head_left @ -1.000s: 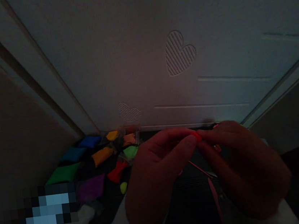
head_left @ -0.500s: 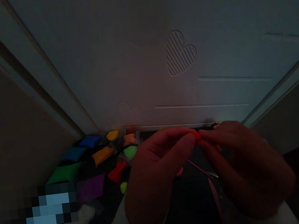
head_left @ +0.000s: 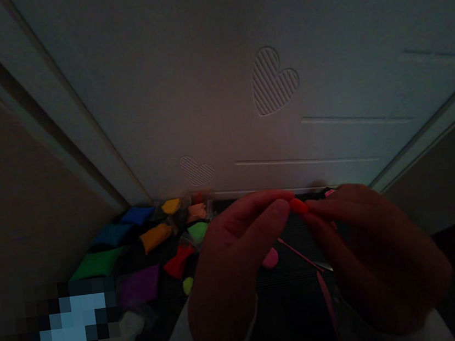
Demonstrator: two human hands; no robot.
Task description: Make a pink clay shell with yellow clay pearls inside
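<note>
A small, bright red-orange piece of modelling clay (head_left: 299, 206) is held between both hands at the lower centre. My right hand (head_left: 376, 254) pinches its right end with thumb and forefinger. My left hand (head_left: 238, 257) has closed fingers, with thumb and forefinger tips at the clay's left edge. Beneath, on the dark surface, are a round pink piece (head_left: 270, 258), a thin pink tool (head_left: 302, 253) and a wider pink tool (head_left: 328, 302). The dim light hides the clay's fine shape.
Left of my hands lie several coloured clay packets, among them a purple one (head_left: 140, 286), a green one (head_left: 98, 263) and an orange one (head_left: 155, 238). A yellow-green lump (head_left: 188, 286) sits nearby. A white panel with embossed hearts (head_left: 274, 81) rises behind.
My left thumb has shifted slightly left, exposing more of the clay between the hands. The round pink piece below shows more fully. My right hand is nearly still.
</note>
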